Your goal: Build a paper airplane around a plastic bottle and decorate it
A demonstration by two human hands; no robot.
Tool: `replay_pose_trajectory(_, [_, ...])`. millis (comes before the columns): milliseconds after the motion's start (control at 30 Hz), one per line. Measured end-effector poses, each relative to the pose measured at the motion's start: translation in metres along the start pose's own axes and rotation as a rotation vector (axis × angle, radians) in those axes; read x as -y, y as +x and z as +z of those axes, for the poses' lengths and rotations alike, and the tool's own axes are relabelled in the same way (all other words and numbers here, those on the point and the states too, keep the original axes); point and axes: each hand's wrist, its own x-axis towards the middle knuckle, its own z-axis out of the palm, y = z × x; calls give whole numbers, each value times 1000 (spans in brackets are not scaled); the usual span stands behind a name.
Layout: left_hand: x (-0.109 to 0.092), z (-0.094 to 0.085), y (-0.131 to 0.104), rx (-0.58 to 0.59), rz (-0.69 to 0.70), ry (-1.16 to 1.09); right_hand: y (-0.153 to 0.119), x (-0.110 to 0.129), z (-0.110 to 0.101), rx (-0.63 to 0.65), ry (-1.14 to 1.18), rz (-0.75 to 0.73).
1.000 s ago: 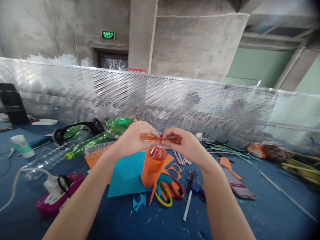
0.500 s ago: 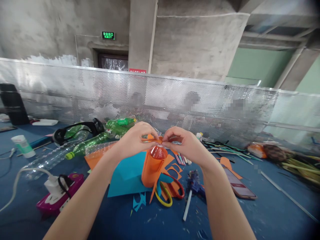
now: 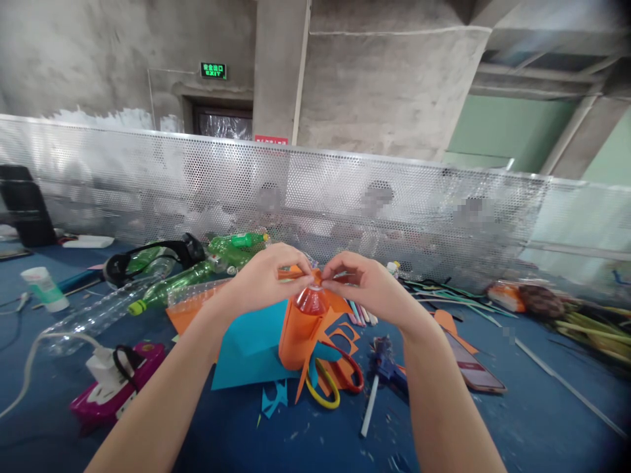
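Note:
A plastic bottle wrapped in orange paper (image 3: 296, 338) stands upright in the middle of the table, its clear shoulder showing above the wrap. Over its neck, my left hand (image 3: 271, 279) and my right hand (image 3: 363, 286) meet from either side. Both pinch a small orange paper piece (image 3: 318, 276) between thumb and fingers, at the bottle's top. How the piece sits on the neck is partly hidden by my fingertips. Blue paper (image 3: 246, 355) lies beside the bottle. Scissors with red and yellow handles (image 3: 325, 398) rest just in front of it.
A blue glue gun (image 3: 387, 371) and a phone (image 3: 473, 364) lie to the right. On the left are a purple power strip (image 3: 118, 387), a green bottle (image 3: 182, 282), a glue stick (image 3: 45, 289) and black goggles (image 3: 152, 253). A perforated metal screen (image 3: 335, 177) stands behind.
Both hands have shifted very slightly at the bottle's neck, and the small orange piece shows a little more upright between the fingertips. The bottle stays in place.

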Motion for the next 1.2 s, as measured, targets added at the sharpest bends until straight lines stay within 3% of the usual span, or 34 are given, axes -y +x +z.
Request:
replay_pose_trajectory(400, [-4,3,0,35,-25,-7,0,-5,-3,-19,-96,-8])
replay_pose_trajectory(667, [0,10,2,17,14,83,-4,-2,-6,56,-64,1])
replay_pose_trajectory(1200, [1,5,0,10,-47,50,-1,1,-2,-30,-193,-52])
